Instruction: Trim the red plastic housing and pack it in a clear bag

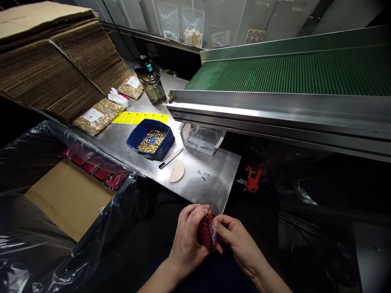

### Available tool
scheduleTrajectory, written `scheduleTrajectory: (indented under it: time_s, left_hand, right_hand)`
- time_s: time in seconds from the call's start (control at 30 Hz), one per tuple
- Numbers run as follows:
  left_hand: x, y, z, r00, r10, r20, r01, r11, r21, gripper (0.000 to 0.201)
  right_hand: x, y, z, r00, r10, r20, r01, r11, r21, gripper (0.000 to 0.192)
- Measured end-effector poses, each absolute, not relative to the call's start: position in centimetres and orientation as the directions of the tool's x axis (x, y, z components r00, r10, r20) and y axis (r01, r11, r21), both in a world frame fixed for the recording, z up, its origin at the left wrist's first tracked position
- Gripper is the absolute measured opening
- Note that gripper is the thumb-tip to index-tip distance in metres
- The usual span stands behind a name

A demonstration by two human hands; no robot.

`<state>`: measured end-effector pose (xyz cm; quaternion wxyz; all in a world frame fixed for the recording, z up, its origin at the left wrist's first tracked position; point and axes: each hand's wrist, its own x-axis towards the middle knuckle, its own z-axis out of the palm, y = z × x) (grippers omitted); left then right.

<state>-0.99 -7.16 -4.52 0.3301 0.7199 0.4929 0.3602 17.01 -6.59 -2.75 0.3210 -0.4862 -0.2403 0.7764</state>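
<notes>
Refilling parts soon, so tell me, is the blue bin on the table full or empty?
Partly full: small gold pieces cover the floor of the blue bin, well below its rim.

Our hands, head view
We note left hand (187,240) and right hand (236,240) bare: no gloves, rings or sleeves visible.

Tray at the middle of the surface

Tray (150,139) on the surface (214,179); bottle (152,80) behind it, conveyor (290,73) right, lined box (69,195) left.
</notes>
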Motion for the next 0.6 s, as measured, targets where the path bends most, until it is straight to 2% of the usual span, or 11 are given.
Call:
scheduleTrajectory:
  time_s: [0.17, 0.23, 0.3, 0.4, 0.47, 0.6]
  left_hand:
    - [-0.7, -7.2, -4.6, 0.264, 0.952, 0.152, 0.596, -0.285, 0.75, 0.079]
    - [-0.4, -7.4, -4.6, 0.266, 0.958, 0.111, 0.647, -0.263, 0.716, 0.074]
    - [-0.3, -7.5, -4.4, 0.282, 0.957, 0.069, 0.666, -0.247, 0.704, 0.076]
    - [-1.2, -6.8, -3.0, 0.377, 0.926, -0.031, 0.568, -0.204, 0.797, 0.084]
    - [-2.4, -5.9, -1.3, 0.455, 0.882, -0.123, 0.476, -0.124, 0.871, 0.082]
    - [-5.1, -5.3, 1.6, 0.522, 0.797, -0.302, 0.415, 0.072, 0.907, 0.036]
  right_hand:
    - [17.5, -6.7, -2.4, -0.252, 0.856, -0.451, 0.096, -0.442, -0.892, 0.042]
    - [17.7, -6.9, -2.6, -0.251, 0.884, -0.395, 0.193, -0.354, -0.915, 0.032]
    - [17.9, -7.0, -2.9, -0.256, 0.882, -0.396, 0.257, -0.333, -0.907, 0.023]
    - [18.3, -6.8, -2.6, -0.313, 0.842, -0.439, 0.28, -0.36, -0.89, 0.019]
    - [18.5, -6.3, -2.0, -0.423, 0.792, -0.441, 0.25, -0.365, -0.897, 0.018]
    - [18.0, -5.3, -1.4, -0.641, 0.615, -0.459, 0.158, -0.479, -0.863, 0.016]
